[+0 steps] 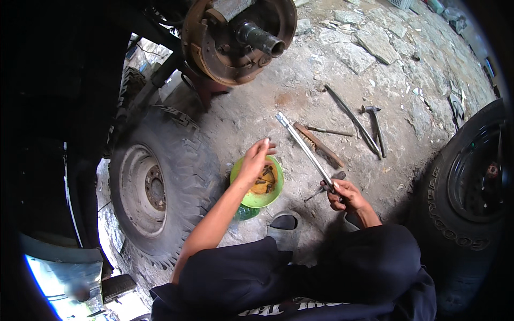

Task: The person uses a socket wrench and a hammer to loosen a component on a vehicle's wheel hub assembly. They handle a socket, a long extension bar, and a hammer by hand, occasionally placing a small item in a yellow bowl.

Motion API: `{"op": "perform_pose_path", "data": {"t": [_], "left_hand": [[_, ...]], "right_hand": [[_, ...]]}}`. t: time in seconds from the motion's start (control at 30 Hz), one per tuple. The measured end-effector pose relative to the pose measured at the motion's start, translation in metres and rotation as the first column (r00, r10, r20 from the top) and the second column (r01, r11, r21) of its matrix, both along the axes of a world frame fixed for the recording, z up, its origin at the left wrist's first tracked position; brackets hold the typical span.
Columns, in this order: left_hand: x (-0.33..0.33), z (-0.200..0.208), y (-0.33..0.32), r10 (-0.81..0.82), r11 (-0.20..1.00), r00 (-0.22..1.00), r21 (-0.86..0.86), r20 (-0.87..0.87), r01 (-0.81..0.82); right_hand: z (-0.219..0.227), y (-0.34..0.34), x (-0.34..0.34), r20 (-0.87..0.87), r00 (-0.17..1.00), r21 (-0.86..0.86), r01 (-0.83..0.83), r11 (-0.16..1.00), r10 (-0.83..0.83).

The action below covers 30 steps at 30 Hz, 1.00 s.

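Note:
My right hand (346, 195) is closed around the lower end of a long chrome socket wrench (308, 147), which slants up and left to its socket end above the ground. My left hand (256, 161) hovers over the left part of a green bowl (257, 201), fingers bent loosely and apart, with nothing visible in them. Several dark bolts (261, 182) lie in the bowl in a yellow-brown liquid. Just beyond the wrench lies a wire brush (326, 150) with a wooden handle. A thin metal rod (316, 193) rests beside my right hand.
Ahead hangs a rusty brake assembly (214, 61) with a protruding axle spindle (259, 38). A knobby tyre (187, 182) stands at left, another tyre (436, 208) at right. A hammer (377, 131), a bar (350, 119) and a slim tool (332, 131) lie on the dirt floor.

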<state>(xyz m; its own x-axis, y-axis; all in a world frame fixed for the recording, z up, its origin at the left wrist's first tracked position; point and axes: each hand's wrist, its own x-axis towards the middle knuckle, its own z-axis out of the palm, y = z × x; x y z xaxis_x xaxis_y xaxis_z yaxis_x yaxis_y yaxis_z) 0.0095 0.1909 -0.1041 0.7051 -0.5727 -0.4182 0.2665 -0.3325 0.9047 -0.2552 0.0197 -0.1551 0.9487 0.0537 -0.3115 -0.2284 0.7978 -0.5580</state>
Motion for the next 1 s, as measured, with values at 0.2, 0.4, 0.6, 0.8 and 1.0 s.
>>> {"op": "perform_pose_path", "data": {"t": [0.2, 0.4, 0.6, 0.8, 1.0], "left_hand": [[-0.017, 0.042, -0.048, 0.0, 0.953, 0.981, -0.298, -0.195, -0.059], [0.006, 0.076, -0.069, 0.211, 0.871, 0.965, -0.419, -0.153, -0.257], [0.024, 0.109, -0.079, 0.329, 0.823, 0.942, -0.468, -0.067, -0.321], [0.036, 0.148, -0.095, 0.393, 0.781, 0.919, -0.536, 0.024, -0.32], [0.05, 0.162, -0.113, 0.386, 0.777, 0.921, -0.558, 0.056, -0.291]], "right_hand": [[0.034, 0.015, 0.011, 0.024, 1.0, 0.038, 0.009, 0.999, -0.01], [0.111, -0.001, 0.045, 0.05, 0.989, -0.247, 0.145, 0.958, -0.137], [0.141, -0.011, 0.074, 0.189, 0.976, -0.617, 0.205, 0.76, -0.11], [0.167, -0.013, 0.092, 0.125, 0.991, -0.141, 0.064, 0.988, -0.047], [0.19, -0.028, 0.115, 0.133, 0.99, 0.146, 0.033, 0.989, -0.052]]}}
